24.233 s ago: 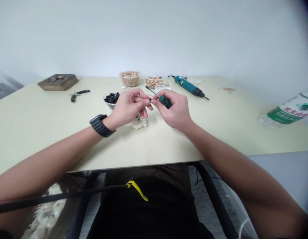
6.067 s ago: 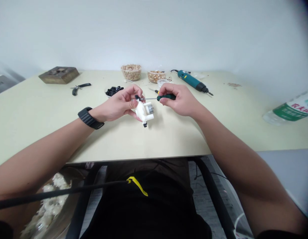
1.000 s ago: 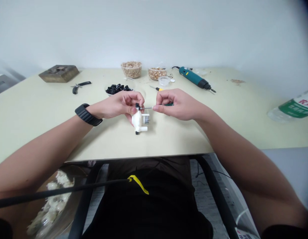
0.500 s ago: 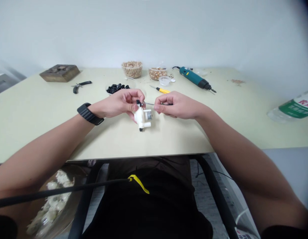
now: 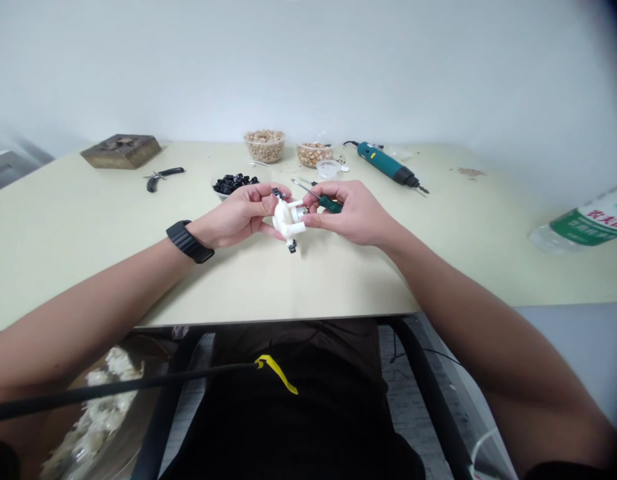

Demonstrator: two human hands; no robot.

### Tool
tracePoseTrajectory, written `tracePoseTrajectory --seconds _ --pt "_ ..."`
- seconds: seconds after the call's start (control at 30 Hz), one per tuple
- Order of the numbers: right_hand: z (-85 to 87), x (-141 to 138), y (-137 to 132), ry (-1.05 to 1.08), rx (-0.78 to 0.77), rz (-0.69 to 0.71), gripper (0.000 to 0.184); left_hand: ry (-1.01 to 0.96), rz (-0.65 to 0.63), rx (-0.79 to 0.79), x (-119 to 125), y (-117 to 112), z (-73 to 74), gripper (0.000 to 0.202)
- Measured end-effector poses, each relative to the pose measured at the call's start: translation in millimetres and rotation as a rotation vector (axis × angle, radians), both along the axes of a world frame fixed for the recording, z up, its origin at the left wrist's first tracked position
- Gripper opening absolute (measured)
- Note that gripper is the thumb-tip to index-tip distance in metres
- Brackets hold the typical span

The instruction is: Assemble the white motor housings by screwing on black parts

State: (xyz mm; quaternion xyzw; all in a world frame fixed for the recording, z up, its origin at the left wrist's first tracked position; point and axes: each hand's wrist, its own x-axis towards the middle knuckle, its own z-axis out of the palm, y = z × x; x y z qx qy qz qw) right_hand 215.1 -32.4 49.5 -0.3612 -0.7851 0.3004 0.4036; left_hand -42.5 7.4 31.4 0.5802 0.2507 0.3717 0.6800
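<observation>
A white plastic part [image 5: 283, 219] with stubby tubes, black pieces at both ends and a small metal motor is up over the table. My left hand [image 5: 246, 210] is closed on its left side, thumb in front. From the right, my right hand [image 5: 351, 212] pinches the motor end with thumb and a fingertip. Tucked in that same hand is a screwdriver [image 5: 331, 204] with a dark green handle, its shaft pointing up and left, apart from the white part. Behind my left hand stands a clear bowl of small black parts [image 5: 234, 181].
Two tubs of small tan pieces [image 5: 265, 147] [image 5: 314, 155] stand at the back, near a small clear cup [image 5: 328, 169]. A teal power screwdriver [image 5: 388, 165] lies right of them. Cutting pliers [image 5: 163, 177] and a worn block [image 5: 121, 151] are left. A bottle [image 5: 583, 223] lies right.
My right hand has turned the screwdriver away from the upper black piece and now grips the motor end. The white part has tilted slightly.
</observation>
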Motion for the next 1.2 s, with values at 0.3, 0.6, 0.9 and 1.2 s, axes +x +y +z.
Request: tracePoseTrajectory --seconds 0.3,0.6,0.9,1.2 --pt "-11.5 -8 2 0.016 0.026 -0.14 0.049 -0.05 -0.111 -0.219 22 -25 2.3 0.042" --pt "-4.6 3 5 -0.067 0.072 -0.122 0.044 -0.04 0.205 -0.122 31 -33 -0.5 0.036" --pt "-11.4 0 4 -0.216 0.198 -0.197 0.031 -0.082 0.291 -0.082 37 -34 -6.6 0.032" --pt "-17.9 1 4 -0.299 0.348 -0.193 0.036 -0.033 0.39 -0.101 37 -36 -0.4 0.032"
